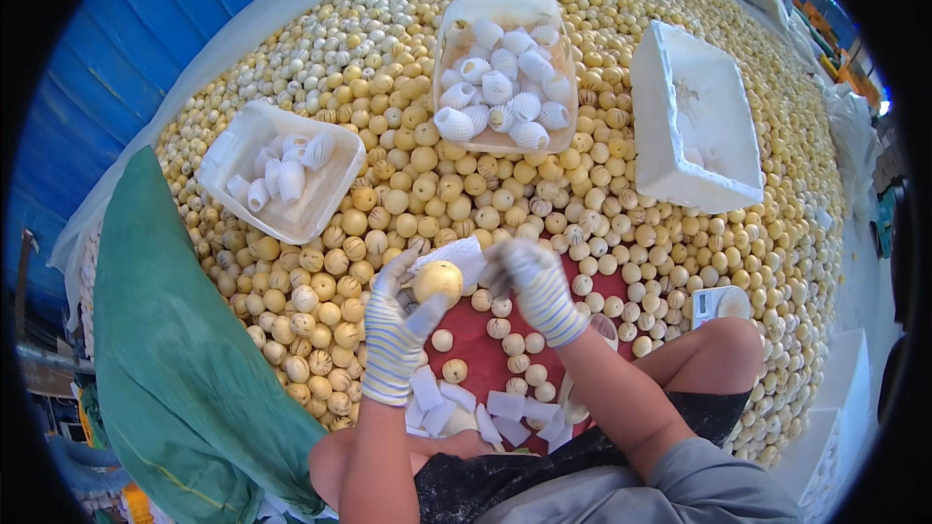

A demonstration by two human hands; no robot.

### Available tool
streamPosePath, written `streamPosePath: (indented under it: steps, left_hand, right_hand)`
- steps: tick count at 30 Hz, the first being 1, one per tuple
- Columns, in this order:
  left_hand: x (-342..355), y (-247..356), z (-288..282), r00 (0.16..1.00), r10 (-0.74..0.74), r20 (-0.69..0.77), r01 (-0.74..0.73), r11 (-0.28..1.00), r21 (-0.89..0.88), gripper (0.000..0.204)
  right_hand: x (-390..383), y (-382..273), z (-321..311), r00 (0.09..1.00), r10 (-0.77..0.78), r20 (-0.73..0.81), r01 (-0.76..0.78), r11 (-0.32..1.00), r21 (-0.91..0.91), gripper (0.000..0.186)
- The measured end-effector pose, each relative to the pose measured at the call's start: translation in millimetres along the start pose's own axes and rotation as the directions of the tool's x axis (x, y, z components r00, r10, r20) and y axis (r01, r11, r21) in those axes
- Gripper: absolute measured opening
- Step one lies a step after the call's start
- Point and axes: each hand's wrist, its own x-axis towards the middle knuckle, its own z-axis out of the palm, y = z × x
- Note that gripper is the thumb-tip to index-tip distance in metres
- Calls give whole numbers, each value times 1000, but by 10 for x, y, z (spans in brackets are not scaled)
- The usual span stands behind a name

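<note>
My left hand (392,335), in a striped knit glove, is closed around a round yellow pepino melon (438,282). Just behind the fruit, a white foam net sleeve (460,257) stretches between my two hands. The gloved fingers of my right hand (540,289) close on the sleeve's right end, slightly blurred. Below the hands, flat foam sleeves (507,406) lie by my lap. Several loose fruits rest on the red cloth (485,354) in front of me.
Piled fruit (398,150) surrounds me. A tub (449,34) of sleeved fruit stands ahead, a smaller tub (320,196) at left, and a white foam box (670,170) at right. A small scale (720,305) sits by my right knee; green cloth (184,359) drapes at left.
</note>
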Motion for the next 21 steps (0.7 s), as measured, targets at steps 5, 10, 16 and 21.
streamPosePath:
  steps: [5,10,16,21]
  left_hand:
    - [-80,130,-49,979,-86,184,172,836,-522,61]
    - [-36,-5,-19,966,-78,246,175,898,-404,64]
    - [-44,-13,37,976,-50,212,99,968,-229,63]
    - [-6,9,132,976,-189,108,185,982,44,60]
  right_hand:
    - [139,-381,225,886,371,278,-454,814,362,33]
    - [33,59,213,869,53,492,-350,769,535,52]
    - [61,-8,-23,981,40,189,-81,974,212,47]
    - [-328,-275,219,890,-451,67,354,590,-726,37]
